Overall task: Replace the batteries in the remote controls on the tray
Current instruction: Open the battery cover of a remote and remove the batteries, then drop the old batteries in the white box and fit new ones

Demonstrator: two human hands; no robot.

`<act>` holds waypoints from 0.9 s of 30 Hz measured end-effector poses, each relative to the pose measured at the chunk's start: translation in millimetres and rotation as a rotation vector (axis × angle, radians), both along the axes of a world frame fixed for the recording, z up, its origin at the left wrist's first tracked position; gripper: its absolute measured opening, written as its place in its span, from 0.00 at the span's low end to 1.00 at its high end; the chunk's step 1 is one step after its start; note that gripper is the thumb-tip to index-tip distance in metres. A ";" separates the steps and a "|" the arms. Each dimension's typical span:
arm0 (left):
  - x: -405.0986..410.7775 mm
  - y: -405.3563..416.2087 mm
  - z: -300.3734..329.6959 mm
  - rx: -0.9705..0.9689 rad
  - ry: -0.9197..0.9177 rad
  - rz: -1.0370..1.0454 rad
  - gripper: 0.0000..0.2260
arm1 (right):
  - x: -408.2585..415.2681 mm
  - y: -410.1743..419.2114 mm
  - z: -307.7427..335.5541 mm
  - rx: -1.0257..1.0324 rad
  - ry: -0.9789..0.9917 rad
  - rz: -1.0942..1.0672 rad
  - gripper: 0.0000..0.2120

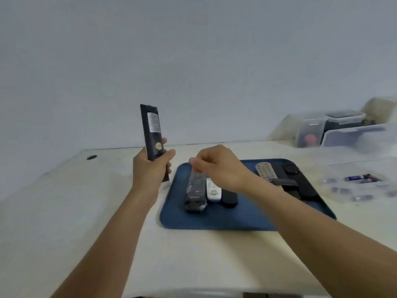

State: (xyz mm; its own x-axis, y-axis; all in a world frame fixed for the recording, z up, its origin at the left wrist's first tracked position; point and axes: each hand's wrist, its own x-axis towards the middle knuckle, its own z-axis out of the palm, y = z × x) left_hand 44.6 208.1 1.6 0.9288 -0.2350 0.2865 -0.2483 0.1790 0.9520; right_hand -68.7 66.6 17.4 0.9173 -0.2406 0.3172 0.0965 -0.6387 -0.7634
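Note:
My left hand [150, 166] grips the lower end of a long black remote [153, 134], held upright with its labelled back toward me, left of the tray. My right hand [217, 166] hovers above the blue tray [214, 220] with fingers curled; whether it pinches anything I cannot tell. On the tray lie a black remote in clear wrap [195, 192], a white remote [213, 191], a short dark remote [229, 197], a grey remote with many buttons [265, 172] and black remotes [300, 186] at the right.
Loose batteries [358, 178] lie in a clear tray on the table at the right. Clear plastic storage boxes [335, 130] stand at the back right against the wall. A dark cable hole [92, 157] marks the table's far left.

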 end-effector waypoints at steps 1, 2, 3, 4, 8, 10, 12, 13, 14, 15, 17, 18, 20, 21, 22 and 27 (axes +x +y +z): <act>10.3 17.7 1.3 0.024 -0.013 0.088 0.15 | 18.0 7.8 -1.6 -0.132 -0.010 0.016 0.12; 20.5 36.9 1.8 0.045 -0.024 0.165 0.15 | 35.5 16.6 -2.5 -0.235 -0.006 0.041 0.09; 30.1 52.8 -0.3 0.050 -0.035 0.218 0.15 | 49.5 22.6 -2.9 -0.316 0.007 0.060 0.10; 38.6 68.3 -2.3 0.053 -0.032 0.274 0.15 | 63.3 28.4 -4.8 -0.379 0.035 0.080 0.12; 62.4 92.3 -24.6 0.052 0.051 0.382 0.15 | 95.5 37.3 -10.8 -0.525 0.163 0.131 0.18; 67.8 92.0 -39.7 0.052 0.135 0.378 0.16 | 105.8 42.1 -16.9 -0.584 0.253 0.164 0.20; 70.3 86.6 -53.0 0.026 0.212 0.330 0.18 | 109.3 44.6 -27.8 -0.591 0.321 0.173 0.20; 73.4 84.7 -59.2 -0.006 0.256 0.296 0.18 | 112.3 46.1 -33.1 -0.585 0.328 0.172 0.20; 75.0 82.4 -62.2 -0.027 0.286 0.251 0.18 | 111.9 46.2 -36.8 -0.569 0.309 0.167 0.20; 77.5 80.4 -65.6 -0.045 0.301 0.198 0.17 | 111.3 45.7 -39.4 -0.560 0.281 0.164 0.19; 79.4 78.1 -67.8 -0.046 0.281 0.114 0.17 | 108.3 42.8 -40.8 -0.558 0.229 0.162 0.17; 78.6 78.2 -67.2 -0.039 0.257 0.088 0.18 | 106.9 41.8 -40.2 -0.570 0.216 0.168 0.17; 75.7 78.3 -66.2 -0.010 0.193 0.058 0.20 | 106.2 40.2 -39.2 -0.607 0.195 0.176 0.17; 72.4 78.7 -65.6 0.013 0.154 0.056 0.20 | 106.3 40.0 -37.9 -0.628 0.173 0.172 0.17; 70.4 79.1 -65.9 0.036 0.118 0.060 0.21 | 108.0 40.0 -36.2 -0.640 0.144 0.163 0.17; 70.1 79.8 -70.9 0.088 0.021 0.066 0.22 | 127.0 46.6 -24.9 -0.659 0.135 0.091 0.24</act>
State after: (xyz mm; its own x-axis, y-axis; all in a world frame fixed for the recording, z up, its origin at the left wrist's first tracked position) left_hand 114.7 287.9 -69.3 0.9488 -0.1962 0.2476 -0.2366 0.0778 0.9685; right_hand 58.3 113.2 -7.5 0.9666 0.0437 0.2527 0.1031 -0.9685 -0.2267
